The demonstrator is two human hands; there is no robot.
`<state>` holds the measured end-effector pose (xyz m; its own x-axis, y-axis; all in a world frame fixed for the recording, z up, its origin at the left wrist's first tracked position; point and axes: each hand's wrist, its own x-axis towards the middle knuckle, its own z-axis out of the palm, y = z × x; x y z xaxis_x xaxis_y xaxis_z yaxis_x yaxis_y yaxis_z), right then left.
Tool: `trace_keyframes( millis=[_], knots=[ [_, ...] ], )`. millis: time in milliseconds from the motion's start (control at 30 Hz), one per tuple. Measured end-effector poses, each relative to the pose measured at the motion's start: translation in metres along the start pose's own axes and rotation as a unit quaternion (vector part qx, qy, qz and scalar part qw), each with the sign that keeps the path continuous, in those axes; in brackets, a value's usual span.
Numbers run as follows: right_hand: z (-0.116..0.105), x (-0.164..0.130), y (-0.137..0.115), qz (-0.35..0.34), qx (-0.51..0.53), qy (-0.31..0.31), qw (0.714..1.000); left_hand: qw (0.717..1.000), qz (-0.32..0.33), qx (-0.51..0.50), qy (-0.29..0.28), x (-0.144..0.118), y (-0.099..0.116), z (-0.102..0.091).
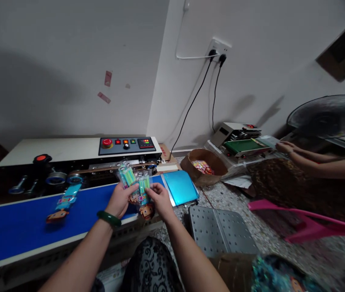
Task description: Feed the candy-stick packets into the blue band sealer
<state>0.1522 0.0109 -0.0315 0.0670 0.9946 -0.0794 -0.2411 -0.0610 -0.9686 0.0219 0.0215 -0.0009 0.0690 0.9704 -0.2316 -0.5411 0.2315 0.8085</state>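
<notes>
My left hand (121, 198), with a dark green bangle at its wrist, is closed on a small clear plastic packet (127, 174) with green and teal stripes and a cartoon face. My right hand (161, 198) pinches a similar striped packet (143, 185), with a cartoon head at its lower end. Both packets are held side by side above the right part of the blue conveyor belt (99, 207). Farther left, another cartoon packet (64, 202) lies on the belt, by the rollers of the sealing machine (53, 152).
A shiny blue sheet (181, 187) covers the belt's right end. Beyond stands a brown container (195, 158) of colourful packets. A grey stool (222, 229) is on the floor, with teal packets (277, 275) nearby. At right, another person's hands (286, 147) work by a second machine (239, 140).
</notes>
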Motion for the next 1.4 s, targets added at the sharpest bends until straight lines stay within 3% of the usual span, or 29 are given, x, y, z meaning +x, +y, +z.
trace_keyframes(
  millis=[100,300,500,667,833,1067,1267,1400],
  knots=[
    [-0.004,0.0,-0.003,0.003,-0.027,0.015,1.0,1.0,0.003,0.004,0.001,-0.001,-0.001,0.001],
    [0.0,-0.004,-0.005,-0.005,0.002,-0.056,0.998,0.999,-0.025,0.003,0.029,-0.004,-0.004,0.004],
    [-0.002,0.001,0.0,0.014,0.013,0.026,0.999,0.998,-0.017,-0.011,0.062,-0.004,0.001,0.006],
    [-0.006,-0.001,0.003,0.011,0.026,0.02,0.999,0.996,-0.029,-0.009,0.086,-0.003,0.004,0.006],
    [-0.009,-0.002,0.001,-0.002,0.026,0.061,0.998,0.99,0.021,0.066,0.123,0.003,-0.003,0.0],
    [-0.009,0.001,-0.004,-0.069,-0.053,0.073,0.994,0.997,-0.008,0.072,-0.004,-0.004,-0.013,0.007],
    [0.001,-0.003,-0.002,-0.123,-0.102,0.101,0.982,0.996,0.007,0.08,0.026,-0.003,-0.016,0.006],
    [0.004,-0.007,-0.004,-0.094,-0.077,0.044,0.992,0.998,0.01,0.037,0.051,-0.003,-0.015,0.007]
  ],
)
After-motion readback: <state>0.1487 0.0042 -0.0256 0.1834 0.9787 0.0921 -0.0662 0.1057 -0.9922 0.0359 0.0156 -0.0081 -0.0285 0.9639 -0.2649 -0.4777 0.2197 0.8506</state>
